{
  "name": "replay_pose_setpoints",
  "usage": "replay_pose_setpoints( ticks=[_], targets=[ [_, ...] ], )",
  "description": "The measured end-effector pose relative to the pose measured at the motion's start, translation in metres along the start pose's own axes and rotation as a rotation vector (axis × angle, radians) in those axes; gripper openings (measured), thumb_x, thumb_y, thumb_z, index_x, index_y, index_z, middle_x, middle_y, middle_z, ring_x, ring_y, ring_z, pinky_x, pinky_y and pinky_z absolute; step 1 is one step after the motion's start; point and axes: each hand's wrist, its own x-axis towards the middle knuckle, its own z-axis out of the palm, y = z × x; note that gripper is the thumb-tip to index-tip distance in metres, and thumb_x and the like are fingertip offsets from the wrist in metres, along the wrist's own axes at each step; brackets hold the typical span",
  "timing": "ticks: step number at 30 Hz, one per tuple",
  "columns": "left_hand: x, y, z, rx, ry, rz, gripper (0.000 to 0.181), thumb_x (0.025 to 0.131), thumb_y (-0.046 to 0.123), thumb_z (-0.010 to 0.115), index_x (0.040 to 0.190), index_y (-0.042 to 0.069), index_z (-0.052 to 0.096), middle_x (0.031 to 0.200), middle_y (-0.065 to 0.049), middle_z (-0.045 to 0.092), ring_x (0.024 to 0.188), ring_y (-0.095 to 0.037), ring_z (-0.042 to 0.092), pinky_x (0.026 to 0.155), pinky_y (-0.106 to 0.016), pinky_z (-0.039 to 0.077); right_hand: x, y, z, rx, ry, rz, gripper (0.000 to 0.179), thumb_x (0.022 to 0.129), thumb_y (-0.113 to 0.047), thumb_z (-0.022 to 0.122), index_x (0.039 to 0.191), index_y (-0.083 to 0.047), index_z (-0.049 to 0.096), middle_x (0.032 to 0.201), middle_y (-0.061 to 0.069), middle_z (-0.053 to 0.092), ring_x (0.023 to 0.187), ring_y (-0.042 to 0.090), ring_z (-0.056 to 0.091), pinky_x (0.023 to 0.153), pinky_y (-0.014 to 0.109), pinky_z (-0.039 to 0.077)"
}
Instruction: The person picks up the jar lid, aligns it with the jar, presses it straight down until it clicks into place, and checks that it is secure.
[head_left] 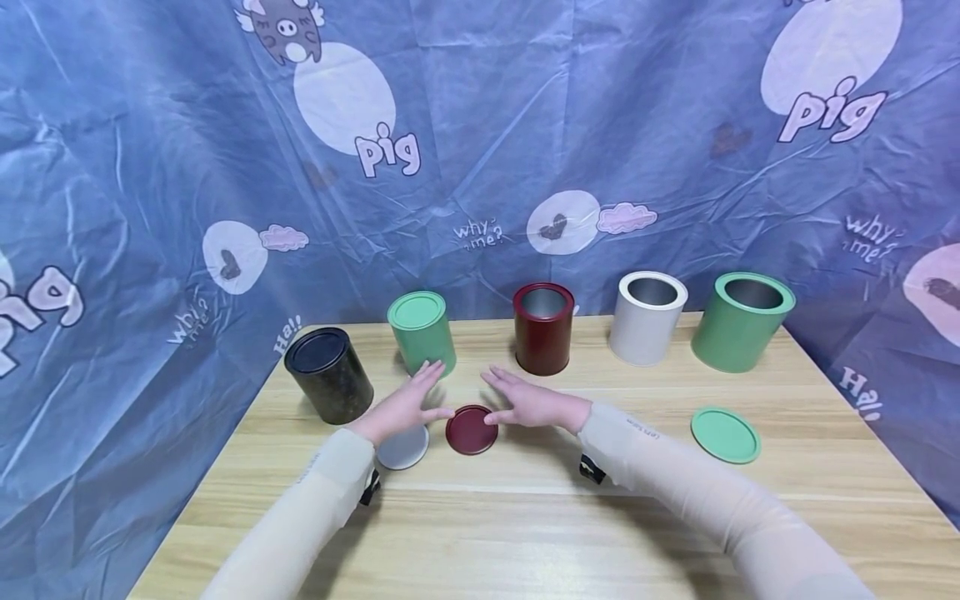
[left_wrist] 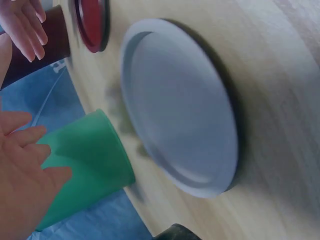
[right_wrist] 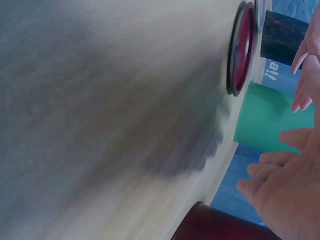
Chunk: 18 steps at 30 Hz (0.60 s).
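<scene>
My left hand hovers with extended fingers and holds nothing, just above a round white lid that it partly hides. Opposite it, my right hand is also spread and holds nothing. Between the two hands lies a dark red lid; the right thumb overlaps its edge in the head view. Behind the left fingertips stands a green can with its lid on. An open dark red can is just beyond the right hand. In the left wrist view the white lid lies flat on the table.
A black can with a lid on it stands at the left. Toward the back right are an open white can and a wider open green can. A green lid lies at the right. Blue patterned cloth hangs behind the wooden table.
</scene>
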Motion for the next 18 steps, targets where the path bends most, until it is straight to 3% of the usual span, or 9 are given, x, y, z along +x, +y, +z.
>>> replay_pose_setpoints(
  ticks=[9, 18],
  targets=[
    [-0.002, 0.0, 0.013, 0.019, -0.048, -0.017, 0.083, 0.089, 0.034, 0.068, 0.15, -0.004, 0.027, 0.158, -0.024, 0.02, 0.147, -0.042, 0.011, 0.118, -0.059, 0.016, -0.002, 0.004, 0.012, 0.014, -0.05, 0.042, 0.085, 0.091, -0.037, 0.066, 0.152, 0.002, 0.021, 0.158, 0.027, 0.015, 0.147, 0.04, 0.015, 0.118, 0.053, 0.022],
    [-0.001, 0.003, 0.019, 0.101, -0.081, -0.005, 0.083, 0.088, 0.036, 0.069, 0.147, -0.009, 0.03, 0.155, -0.029, 0.023, 0.145, -0.045, 0.017, 0.117, -0.06, 0.016, 0.001, 0.012, 0.02, -0.01, -0.053, 0.044, 0.084, 0.091, -0.035, 0.067, 0.15, 0.005, 0.023, 0.156, 0.03, 0.019, 0.146, 0.041, 0.017, 0.119, 0.052, 0.022]
  ],
)
